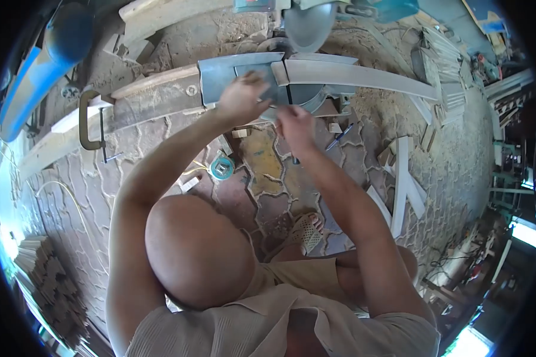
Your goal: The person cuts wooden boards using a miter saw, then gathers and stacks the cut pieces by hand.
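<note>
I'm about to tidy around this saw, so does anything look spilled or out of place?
Yes. Pale strips lie crossed and splayed on the paving at right, unlike the stack at lower left. Sawdust is strewn beside the saw, and a yellow patch discolours the paving before it.

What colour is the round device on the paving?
The round device is turquoise, seen best in the head view.

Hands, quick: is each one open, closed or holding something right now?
Left hand: blurred over the miter saw table; open or closed, cannot tell.
Right hand: fingers look curled; whether it holds anything cannot be told.
</note>
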Demonstrator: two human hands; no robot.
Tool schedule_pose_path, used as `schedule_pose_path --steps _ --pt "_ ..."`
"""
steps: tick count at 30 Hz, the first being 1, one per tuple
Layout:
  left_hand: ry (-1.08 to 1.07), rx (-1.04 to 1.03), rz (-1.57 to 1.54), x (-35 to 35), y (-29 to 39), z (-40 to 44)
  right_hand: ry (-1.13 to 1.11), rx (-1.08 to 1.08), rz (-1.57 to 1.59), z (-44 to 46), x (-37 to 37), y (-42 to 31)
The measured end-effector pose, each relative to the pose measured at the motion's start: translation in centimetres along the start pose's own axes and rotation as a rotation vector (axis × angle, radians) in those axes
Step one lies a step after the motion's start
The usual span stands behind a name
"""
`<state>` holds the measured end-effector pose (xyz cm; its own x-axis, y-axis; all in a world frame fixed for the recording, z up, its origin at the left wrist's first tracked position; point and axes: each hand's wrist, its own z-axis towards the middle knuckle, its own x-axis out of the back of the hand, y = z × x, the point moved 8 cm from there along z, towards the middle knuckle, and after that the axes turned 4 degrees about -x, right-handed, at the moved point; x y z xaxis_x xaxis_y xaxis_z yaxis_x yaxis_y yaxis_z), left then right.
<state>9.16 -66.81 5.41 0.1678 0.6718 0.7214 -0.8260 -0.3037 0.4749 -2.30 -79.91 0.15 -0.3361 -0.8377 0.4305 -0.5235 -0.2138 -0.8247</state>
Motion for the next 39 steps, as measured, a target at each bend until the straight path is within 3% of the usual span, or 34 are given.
schedule_pose_path --steps 2,3,5,9,11,12,14,16,18,19,21,22,24,25,26,28,29,33,35,36,38,39 --pt "-0.093 -0.224 0.064 -2.4 2.2 2.3 0.097 -0.321 0.597 1.0 2.0 3.4" --pt "-0.08 -0.217 0.058 -2.6 2.1 3.1 0.098 -0.318 0.582 2.0 3.2 3.3" --pt "-0.255 -0.197 0.174 -3.6 2.3 4.1 0.115 -0.408 0.899 3.6 4.6 3.9" --pt "-0.378 -0.209 0.157 -2.0 2.8 4.3 -0.014 -0.46 1.103 6.3 4.6 2.7" --pt "-0.776 -0.171 0.063 -3.1 3.3 0.4 0.043 -0.496 1.155 7.3 3.9 1.9" --pt "-0.78 -0.168 0.066 -2.5 3.7 -0.7 0.109 -0.532 1.209 7.4 3.6 1.8" --pt "-0.623 0.064 -0.067 -0.6 3.2 -1.9 0.117 -0.511 1.16 8.4 3.3 3.3" --pt "-0.634 0.183 -0.058 -0.8 2.0 -2.3 0.118 -0.483 1.105 9.2 3.1 3.6" --pt "-0.209 -0.058 0.058 0.7 1.8 -0.4 0.175 -0.493 1.069 8.6 3.6 3.5" --pt "-0.204 -0.053 0.055 0.1 0.9 0.2 0.155 -0.452 1.087 8.8 3.8 3.9" --pt "-0.162 -0.353 0.3 -0.4 1.7 1.2 0.14 -0.42 1.057 7.7 4.1 3.7" --pt "-0.158 -0.356 0.294 -0.1 2.0 1.4 0.135 -0.394 1.039 7.1 4.6 3.8" --pt "-0.507 -0.239 0.282 -2.1 1.2 1.0 0.145 -0.383 1.045 5.8 5.4 4.6" --pt "-0.746 0.001 0.245 -2.6 1.2 1.6 0.128 -0.382 1.029 4.5 5.7 4.3" --pt "-0.756 -0.01 0.228 -2.6 2.6 1.5 0.116 -0.393 1.01 3.3 6.1 4.6" --pt "-0.574 0.06 0.079 -1.6 3.9 1.6 0.063 -0.345 0.963 2.0 6.3 5.0" --pt "-0.232 -0.142 0.131 -0.6 5.5 1.4 0.061 -0.308 0.91 1.2 6.2 4.5" --pt "-0.038 -0.318 0.075 -1.4 7.0 0.6 0.018 -0.304 0.73 -3.0 4.4 1.4" --pt "-0.435 0.143 -0.393 -3.5 5.2 -0.9 0.035 -0.24 0.763 -3.2 4.5 0.4" --pt "-0.446 0.14 -0.386 -2.7 5.6 -1.3 0.055 -0.182 0.797 -3.4 4.7 0.1" --pt "-0.562 0.772 -1.132 -3.5 4.9 -4.4 0.172 -0.151 0.776 -2.0 6.5 1.2" --pt "-0.448 0.867 -1.452 -5.4 4.2 -6.0 0.271 -0.172 0.703 -1.7 7.8 2.1"
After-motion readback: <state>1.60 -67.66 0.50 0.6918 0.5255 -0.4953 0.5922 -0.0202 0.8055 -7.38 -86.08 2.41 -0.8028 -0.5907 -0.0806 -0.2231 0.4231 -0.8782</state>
